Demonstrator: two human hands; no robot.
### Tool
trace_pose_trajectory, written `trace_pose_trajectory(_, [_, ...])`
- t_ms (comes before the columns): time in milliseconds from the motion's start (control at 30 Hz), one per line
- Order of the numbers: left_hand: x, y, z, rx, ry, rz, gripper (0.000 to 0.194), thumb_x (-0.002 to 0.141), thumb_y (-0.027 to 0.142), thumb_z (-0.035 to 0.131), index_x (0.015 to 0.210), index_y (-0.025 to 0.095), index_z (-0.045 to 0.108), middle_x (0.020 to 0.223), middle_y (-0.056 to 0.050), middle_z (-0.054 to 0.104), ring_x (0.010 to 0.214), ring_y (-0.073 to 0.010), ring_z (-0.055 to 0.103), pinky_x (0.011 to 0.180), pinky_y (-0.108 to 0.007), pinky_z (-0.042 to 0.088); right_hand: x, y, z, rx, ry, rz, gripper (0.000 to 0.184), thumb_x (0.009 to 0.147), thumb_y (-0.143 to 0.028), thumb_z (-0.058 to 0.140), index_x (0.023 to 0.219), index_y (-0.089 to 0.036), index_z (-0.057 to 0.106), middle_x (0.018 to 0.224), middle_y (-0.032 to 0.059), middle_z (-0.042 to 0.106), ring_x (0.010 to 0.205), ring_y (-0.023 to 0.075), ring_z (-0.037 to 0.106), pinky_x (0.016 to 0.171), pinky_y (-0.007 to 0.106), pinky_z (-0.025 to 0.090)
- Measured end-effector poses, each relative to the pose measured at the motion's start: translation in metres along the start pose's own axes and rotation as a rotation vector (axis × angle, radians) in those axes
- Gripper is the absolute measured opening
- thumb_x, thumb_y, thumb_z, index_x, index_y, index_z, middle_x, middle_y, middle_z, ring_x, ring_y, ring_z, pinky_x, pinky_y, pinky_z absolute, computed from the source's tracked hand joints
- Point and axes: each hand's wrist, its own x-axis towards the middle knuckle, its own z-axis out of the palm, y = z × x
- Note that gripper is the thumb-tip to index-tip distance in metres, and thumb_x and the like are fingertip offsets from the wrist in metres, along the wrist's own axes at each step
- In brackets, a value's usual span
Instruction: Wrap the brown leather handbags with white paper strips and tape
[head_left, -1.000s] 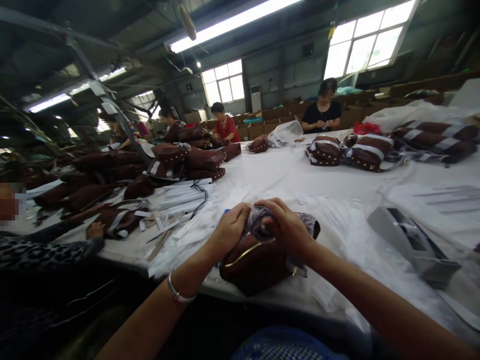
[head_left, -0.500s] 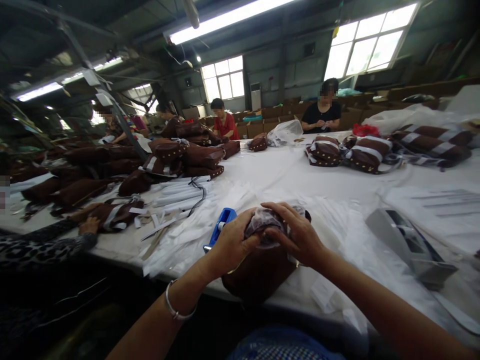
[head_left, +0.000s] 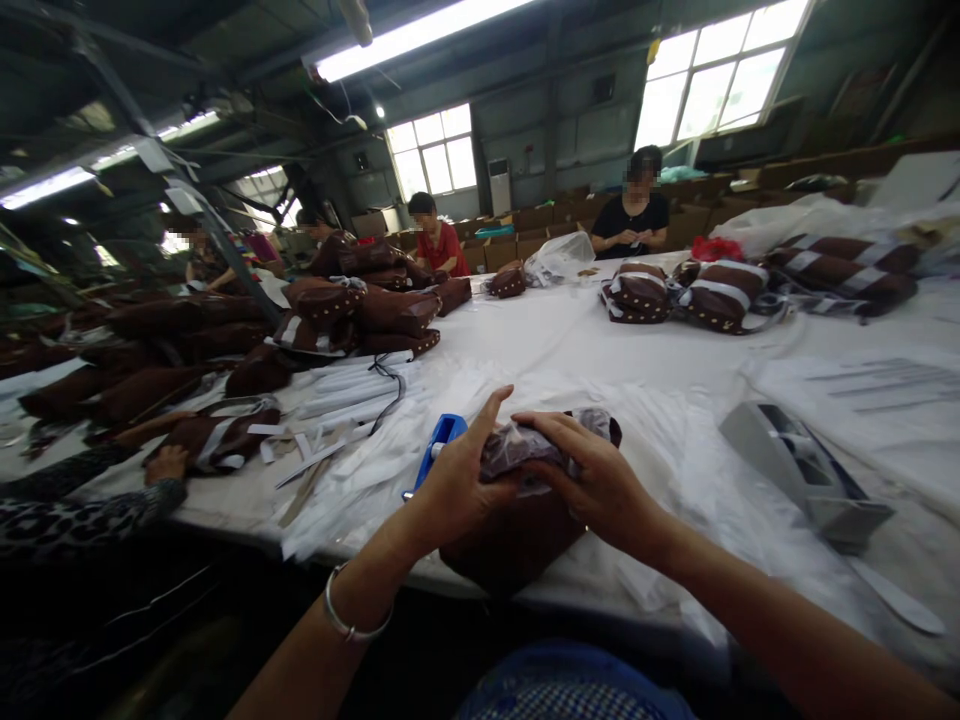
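A brown bag (head_left: pixel 502 550) stands at the table's near edge in front of me. Its upper part has a dark piece wrapped in clear plastic (head_left: pixel 521 450). My left hand (head_left: pixel 465 480) grips the left side of this wrapped piece, thumb along its near face and one finger pointing up. From the right, my right hand (head_left: pixel 592 475) is closed round the same piece, fingers over the top and thumb in front. Just behind my left hand is a blue tape dispenser (head_left: pixel 444 432), partly covered by it.
White plastic sheets (head_left: pixel 675 450) lie around the bag. A grey dispenser (head_left: pixel 806 470) stands at right. Brown bags (head_left: pixel 397 310) are piled at left, with more bags (head_left: pixel 637 290) further back. A co-worker's hand (head_left: pixel 169 465) rests on a bag at left. Other people work across the table.
The view has shifted slightly. A finger of my left hand has lifted from the wrapped piece and now points up. My right hand stays on the wrapped piece.
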Motion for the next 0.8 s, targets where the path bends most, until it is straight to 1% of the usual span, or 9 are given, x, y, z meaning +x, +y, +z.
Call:
trace_pose_trajectory(133, [-0.009, -0.005, 0.012, 0.109, 0.133, -0.004, 0.060, 0.081, 0.021, 0.067, 0.139, 0.022, 0.052, 0.129, -0.009, 0.064, 0.114, -0.0259, 0.061, 0.101, -0.036, 0.045, -0.006, 0.004, 0.010, 0.092, 0.051, 0.021, 0.039, 0.097, -0.028, 0.057, 0.136, -0.027, 0.055, 0.132, 0.0079, 0.063, 0.124, 0.0244, 0.058, 0.107, 0.042, 0.047])
trace_pose_trajectory(267, [-0.012, -0.012, 0.010, 0.095, 0.062, 0.084, 0.051, 0.087, 0.025, 0.061, 0.137, 0.021, 0.051, 0.135, -0.010, 0.060, 0.123, -0.0258, 0.056, 0.106, -0.037, 0.042, -0.004, 0.020, -0.015, 0.111, -0.152, -0.041, 0.051, 0.094, -0.030, 0.062, 0.144, -0.029, 0.048, 0.136, 0.0072, 0.061, 0.127, 0.0248, 0.056, 0.108, 0.044, 0.047])
trace_pose_trajectory(367, [-0.009, -0.015, 0.002, 0.101, 0.031, 0.096, 0.049, 0.089, 0.026, 0.058, 0.136, 0.021, 0.049, 0.135, -0.011, 0.059, 0.122, -0.0254, 0.056, 0.105, -0.037, 0.041, -0.009, 0.046, -0.050, -0.073, -0.289, -0.113, 0.053, 0.094, -0.014, 0.053, 0.144, -0.031, 0.048, 0.135, 0.0050, 0.063, 0.134, 0.0238, 0.050, 0.109, 0.047, 0.046])
trace_pose_trajectory(433, [-0.006, -0.017, -0.002, 0.120, 0.034, 0.064, 0.047, 0.090, 0.028, 0.056, 0.136, 0.020, 0.049, 0.134, -0.011, 0.059, 0.120, -0.0256, 0.056, 0.104, -0.037, 0.042, -0.019, 0.065, -0.068, -0.262, -0.408, -0.171, 0.065, 0.087, 0.002, 0.046, 0.141, -0.034, 0.053, 0.140, 0.0023, 0.060, 0.142, 0.0236, 0.041, 0.114, 0.051, 0.040])
trace_pose_trajectory(500, [-0.004, -0.019, -0.003, 0.130, 0.022, 0.034, 0.047, 0.089, 0.030, 0.054, 0.135, 0.019, 0.048, 0.133, -0.011, 0.059, 0.119, -0.0261, 0.056, 0.104, -0.038, 0.042, -0.031, 0.082, -0.075, -0.416, -0.525, -0.229, 0.078, 0.078, 0.010, 0.044, 0.141, -0.035, 0.053, 0.151, 0.0013, 0.049, 0.147, 0.0252, 0.031, 0.117, 0.056, 0.033])
trace_pose_trajectory(567, [-0.001, -0.022, -0.001, 0.135, 0.013, 0.028, 0.048, 0.089, 0.030, 0.053, 0.136, 0.018, 0.048, 0.134, -0.012, 0.058, 0.121, -0.0263, 0.055, 0.106, -0.040, 0.040, -0.042, 0.096, -0.073, -0.494, -0.572, -0.295, 0.076, 0.079, 0.010, 0.047, 0.142, -0.033, 0.051, 0.154, 0.0037, 0.043, 0.147, 0.0270, 0.031, 0.118, 0.059, 0.028])
trace_pose_trajectory(633, [0.002, -0.026, 0.003, 0.145, 0.014, 0.035, 0.049, 0.088, 0.028, 0.053, 0.136, 0.016, 0.047, 0.137, -0.012, 0.057, 0.124, -0.0264, 0.054, 0.108, -0.040, 0.038, -0.047, 0.106, -0.066, -0.473, -0.522, -0.393, 0.059, 0.088, 0.002, 0.050, 0.137, -0.030, 0.057, 0.148, 0.0059, 0.052, 0.141, 0.0258, 0.042, 0.118, 0.057, 0.030])
trace_pose_trajectory(700, [0.005, -0.028, 0.006, 0.164, 0.023, 0.026, 0.050, 0.087, 0.026, 0.053, 0.136, 0.016, 0.048, 0.138, -0.013, 0.056, 0.125, -0.0263, 0.053, 0.110, -0.041, 0.038, -0.045, 0.109, -0.059, -0.377, -0.383, -0.438, 0.039, 0.096, -0.010, 0.051, 0.128, -0.027, 0.064, 0.135, 0.0067, 0.063, 0.130, 0.0235, 0.055, 0.116, 0.051, 0.037])
trace_pose_trajectory(800, [0.010, -0.030, 0.012, 0.189, 0.034, -0.024, 0.050, 0.086, 0.025, 0.054, 0.135, 0.015, 0.048, 0.137, -0.013, 0.057, 0.126, -0.0264, 0.052, 0.110, -0.042, 0.039, -0.031, 0.099, -0.048, -0.235, -0.006, -0.191, 0.028, 0.099, -0.025, 0.051, 0.119, -0.021, 0.070, 0.117, 0.0070, 0.073, 0.109, 0.0225, 0.069, 0.098, 0.038, 0.054])
